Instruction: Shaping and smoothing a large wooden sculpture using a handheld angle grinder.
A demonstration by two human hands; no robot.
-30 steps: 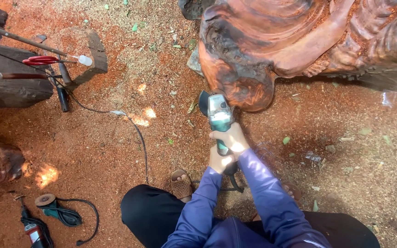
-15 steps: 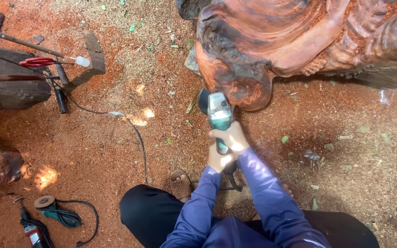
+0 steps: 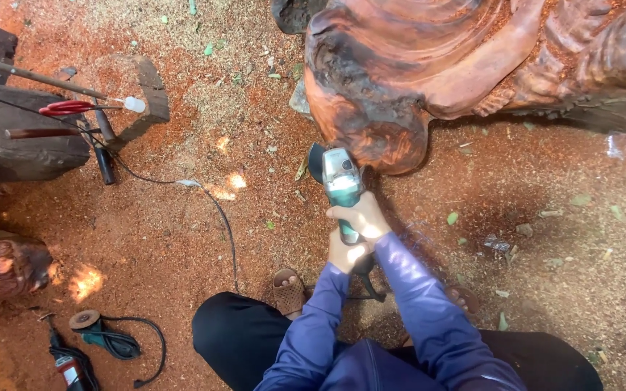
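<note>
While both hands, right hand (image 3: 360,217) ahead of left hand (image 3: 348,253), clamp a teal angle grinder (image 3: 342,190), its disc meets the carved reddish trunk (image 3: 429,65). Below that glossy, swirled trunk lies powdery red sawdust (image 3: 182,239).

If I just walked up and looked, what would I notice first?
First, the huge reddish-brown carved wooden sculpture filling the top of the picture. Just below its rounded lower edge, the right hand and the left hand grip a teal and silver angle grinder, its disc against the wood. All around lies orange sawdust-covered ground, with a second small teal grinder at lower left.
</note>
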